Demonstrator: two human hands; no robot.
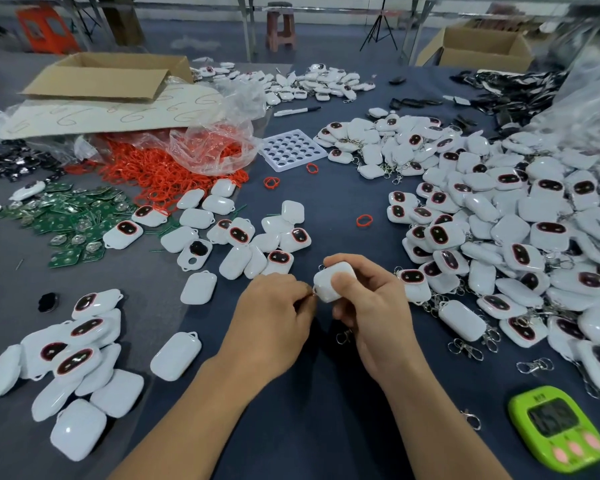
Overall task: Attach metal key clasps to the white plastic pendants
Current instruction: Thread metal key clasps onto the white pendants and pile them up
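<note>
**Presently on the Bench: One Pendant in Hand**

1. Right hand: fingers and thumb curled round a white rounded-square plastic pendant. It is held just above the dark blue cloth-covered table at front centre, plain back toward the camera.
2. Left hand: fingers curled, thumb and forefinger pinching a small metal piece against the pendant's lower-left corner. The piece is too small for its shape to be told.
3. Silver metal key clasp: just below the right hand. Whether it hangs from the pendant or lies on the cloth cannot be told.
4. Large heap of white pendants: right side, many showing dark, red-rimmed face windows, several with clasps attached along the near edge.
5. Loose silver clasps: on the cloth beside that heap, front right.
6. Smaller pendant group: front left, some face up and some back up. A further scatter of pendants lies just beyond the hands.
7. Lime-green digital timer with pink buttons: front right corner.
8. Heap of red rubber rings: back left, partly under a crumpled clear plastic bag. Stray rings lie on the cloth nearby.
9. Pile of green circuit boards: left side, next to the red rings.
10. White plastic tray with rows of round holes: centre back.
11. Brown cardboard box: back left, flaps open.
12. White marker pen with black cap: beyond the tray.
</note>
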